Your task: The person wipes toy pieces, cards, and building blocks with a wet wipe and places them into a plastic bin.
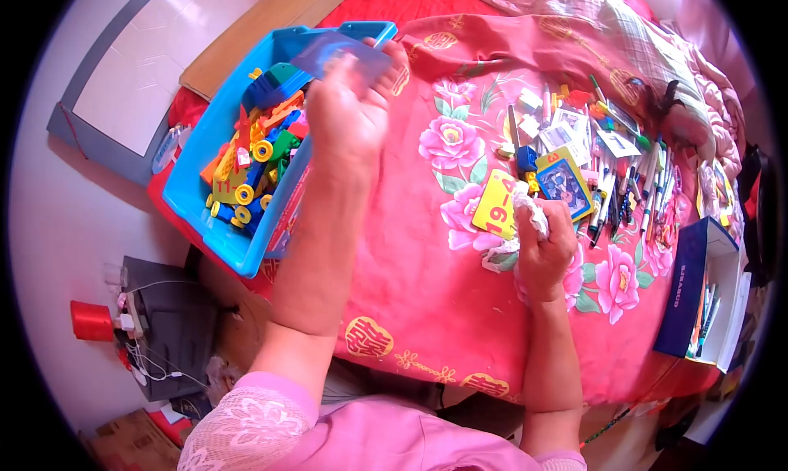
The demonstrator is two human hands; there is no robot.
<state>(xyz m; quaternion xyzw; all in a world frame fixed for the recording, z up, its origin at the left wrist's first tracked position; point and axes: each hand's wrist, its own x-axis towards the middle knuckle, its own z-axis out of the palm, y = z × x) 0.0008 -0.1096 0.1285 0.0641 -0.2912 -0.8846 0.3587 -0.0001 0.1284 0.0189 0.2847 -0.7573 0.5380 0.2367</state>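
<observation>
My left hand (349, 102) is over the right rim of a blue plastic bin (193, 212), holding a dark, flat, blurred card (316, 54). Colourful toy blocks (254, 151) fill the bin. On the red flowered cloth, my right hand (546, 241) is closed on a crumpled white tissue (533, 212). Just left of it lies a yellow number card (496, 205). A yellow-framed picture card (566, 189) lies above my right hand, beside small blue and yellow blocks (527, 159).
Many pens (607, 192) and small white cards (566, 139) are heaped at the right. An open blue box (681, 290) holding pens stands at the right edge. Bedding (640, 44) lies behind. A red container (92, 320) and cables are at the lower left.
</observation>
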